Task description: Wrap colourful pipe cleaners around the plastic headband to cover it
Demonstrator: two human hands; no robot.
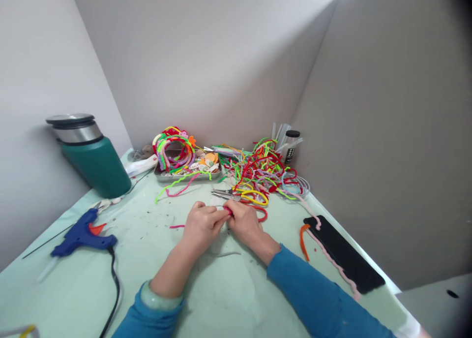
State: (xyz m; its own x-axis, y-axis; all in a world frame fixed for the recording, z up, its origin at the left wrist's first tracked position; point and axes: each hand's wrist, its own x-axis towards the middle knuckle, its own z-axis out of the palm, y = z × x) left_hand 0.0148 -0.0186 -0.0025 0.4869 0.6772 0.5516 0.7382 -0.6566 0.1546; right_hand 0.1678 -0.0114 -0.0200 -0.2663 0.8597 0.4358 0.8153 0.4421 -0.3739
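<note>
At the middle of the table, my left hand (202, 222) and my right hand (244, 223) meet with fingers pinched together. Between the fingertips shows a small bit of magenta pipe cleaner (227, 210). A straight magenta end pokes out left of my left hand; whether it is the same piece I cannot tell. Just beyond my hands lie scissors with yellow handles (254, 197) and another pair with red handles (262, 214), their blades pointing left. A thin grey strand (225, 254) rests on the table below my wrists.
On the left are a blue glue gun (83, 234) with its cord and a green bottle (96, 166). A metal tray (184, 178) of decorations and a heap of pipe cleaners (261, 163) stand at the back. A black phone-like slab (346, 257) lies right, beside pink and orange pipe cleaners.
</note>
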